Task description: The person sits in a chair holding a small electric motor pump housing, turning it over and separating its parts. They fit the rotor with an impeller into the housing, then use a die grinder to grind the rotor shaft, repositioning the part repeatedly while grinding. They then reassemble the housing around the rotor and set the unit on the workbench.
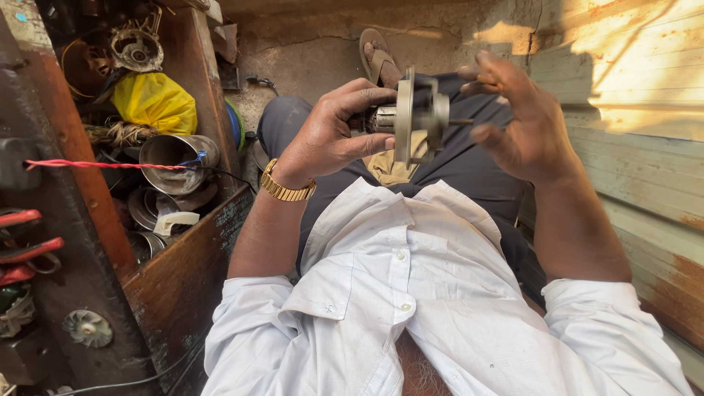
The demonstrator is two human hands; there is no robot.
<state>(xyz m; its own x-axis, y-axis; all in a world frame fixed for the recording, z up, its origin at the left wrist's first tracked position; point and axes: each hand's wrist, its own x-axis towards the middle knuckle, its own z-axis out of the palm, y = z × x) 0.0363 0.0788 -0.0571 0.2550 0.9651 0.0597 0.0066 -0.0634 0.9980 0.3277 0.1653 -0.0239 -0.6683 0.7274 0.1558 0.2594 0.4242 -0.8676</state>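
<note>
Currently your left hand [330, 136] is closed around the small motor assembly [411, 117], gripping its rear end, held up over your lap. Your right hand [524, 121] is open, fingers spread, just beside its shaft tip. Metal cup [178, 158] sits in the wooden box at left.

the left hand [330, 136] covers the near end of the small motor part [414, 117], the red pliers [22, 246] are cut off by the left edge, and the wooden bin [187, 242] holds clutter too tangled to tell apart
</note>
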